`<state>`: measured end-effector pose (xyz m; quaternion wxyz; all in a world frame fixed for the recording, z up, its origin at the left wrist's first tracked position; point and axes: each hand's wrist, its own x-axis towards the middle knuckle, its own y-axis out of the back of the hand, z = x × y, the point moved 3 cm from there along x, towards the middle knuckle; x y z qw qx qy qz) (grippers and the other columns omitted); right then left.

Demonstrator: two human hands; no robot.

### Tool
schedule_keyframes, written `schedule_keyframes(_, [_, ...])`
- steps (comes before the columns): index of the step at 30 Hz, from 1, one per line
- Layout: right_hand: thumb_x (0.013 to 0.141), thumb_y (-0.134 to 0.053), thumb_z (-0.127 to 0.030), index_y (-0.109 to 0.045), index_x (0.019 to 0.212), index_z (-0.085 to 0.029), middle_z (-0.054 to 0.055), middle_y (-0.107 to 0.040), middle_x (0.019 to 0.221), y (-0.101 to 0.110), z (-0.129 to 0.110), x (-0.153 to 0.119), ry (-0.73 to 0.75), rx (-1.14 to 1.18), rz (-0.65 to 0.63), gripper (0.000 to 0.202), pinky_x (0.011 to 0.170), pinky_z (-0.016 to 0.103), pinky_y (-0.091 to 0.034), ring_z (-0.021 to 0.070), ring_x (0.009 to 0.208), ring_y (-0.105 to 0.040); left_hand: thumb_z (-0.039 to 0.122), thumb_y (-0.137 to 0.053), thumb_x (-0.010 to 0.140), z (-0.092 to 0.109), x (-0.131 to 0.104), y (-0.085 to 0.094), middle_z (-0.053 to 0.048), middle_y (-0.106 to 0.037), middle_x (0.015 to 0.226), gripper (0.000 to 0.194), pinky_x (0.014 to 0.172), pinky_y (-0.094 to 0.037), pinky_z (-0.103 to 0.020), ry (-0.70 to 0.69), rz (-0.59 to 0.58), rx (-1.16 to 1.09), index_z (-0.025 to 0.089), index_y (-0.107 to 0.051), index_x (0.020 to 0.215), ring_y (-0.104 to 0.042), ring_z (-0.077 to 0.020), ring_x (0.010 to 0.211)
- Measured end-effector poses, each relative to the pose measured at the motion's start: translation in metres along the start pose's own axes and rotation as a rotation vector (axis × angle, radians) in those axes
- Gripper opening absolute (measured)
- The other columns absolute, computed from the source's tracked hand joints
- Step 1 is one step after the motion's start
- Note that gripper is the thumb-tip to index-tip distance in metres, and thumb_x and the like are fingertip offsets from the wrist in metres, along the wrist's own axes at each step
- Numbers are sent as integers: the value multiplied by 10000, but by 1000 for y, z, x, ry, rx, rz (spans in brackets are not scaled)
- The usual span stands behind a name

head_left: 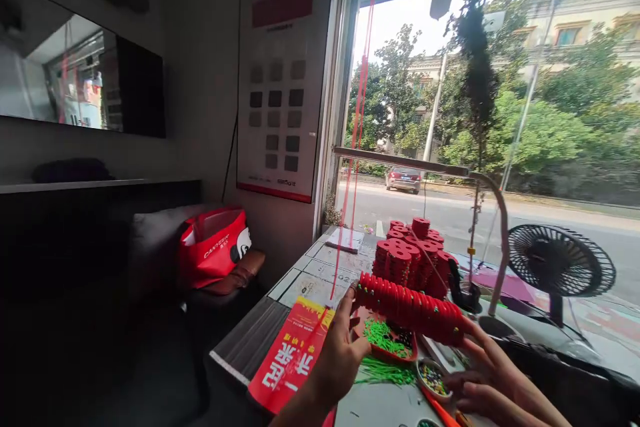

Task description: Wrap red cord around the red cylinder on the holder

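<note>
A long roll of red discs stacked face to face (407, 307) is held sideways above the table, with small green and yellow specks along its edges. My left hand (336, 355) grips its left end, fingers at the end face and thumb below. At the right end, my right hand (487, 370) presses its fingers against the last discs. Beneath the roll is a red tray (414, 355) with bright green strips (385, 339) and dark beads. More green strips (387, 372) lie in front of it. Near my right hand stands a small bowl of mixed beads (431, 375).
Several piles of red discs (400, 257) stand behind the roll. A red printed paper (285, 367) lies to the left. Farther right are a curved lamp arm (503, 233) and a black fan (560, 263). Red strings (359, 127) hang down by the window. A red bag (215, 253) sits on a chair.
</note>
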<state>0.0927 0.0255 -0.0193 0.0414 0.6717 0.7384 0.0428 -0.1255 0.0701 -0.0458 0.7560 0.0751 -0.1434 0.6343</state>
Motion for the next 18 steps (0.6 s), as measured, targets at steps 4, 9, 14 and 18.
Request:
schedule_keyframes(4, [562,-681,-568,-227,1384,-313,88,-406,1392,-83,-9,26,8,28,-1,972,937,399,-455,311,1110,-542,45,-464,597,18,-8,80,-102,-375,1419,816,1032,-336,-373,-73,144,37,138,-251,1379,-385,-227,1261])
schedule_keyframes(9, [674,-650,-443,-230,1384,-390,31,-455,1373,-214,-3,37,64,161,-202,827,906,415,-496,311,1207,-463,14,-454,646,44,-88,197,-51,-382,1391,764,1056,-310,-331,-128,467,169,189,-264,1364,-385,-186,1249])
schedule_keyframes(14, [738,-556,-479,-342,1326,-425,31,-596,1220,-328,61,27,-77,180,-559,628,795,424,-563,301,1049,-598,84,-442,806,53,-233,244,53,-178,1479,670,1093,-261,-407,113,713,790,410,-249,1358,-233,-242,1343])
schedule_keyframes(18, [846,-384,-539,-478,1223,-367,30,-682,1016,-406,134,-17,-126,73,-891,425,701,453,-572,268,911,-662,207,-532,802,17,-338,242,-1,-470,1312,444,1002,-390,-455,493,861,844,417,-518,1193,-405,-304,1240])
